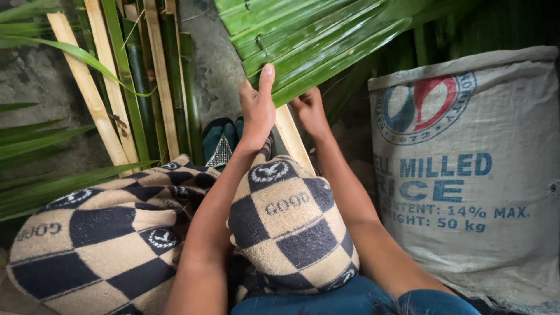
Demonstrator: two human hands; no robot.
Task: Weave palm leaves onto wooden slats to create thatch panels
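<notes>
My left hand (257,108) lies flat against the near edge of the green palm-leaf panel (303,41), fingers straight and together, thumb tucked alongside. My right hand (310,111) sits just to its right, fingers curled under the same edge; I cannot tell how firmly they pinch it. The panel hangs far and above my knees, which are covered by a checked blanket (116,233). A pale bamboo slat (291,137) runs between my hands. Split bamboo strips (111,76) lean at far left; a woven sack (466,175) stands right.
</notes>
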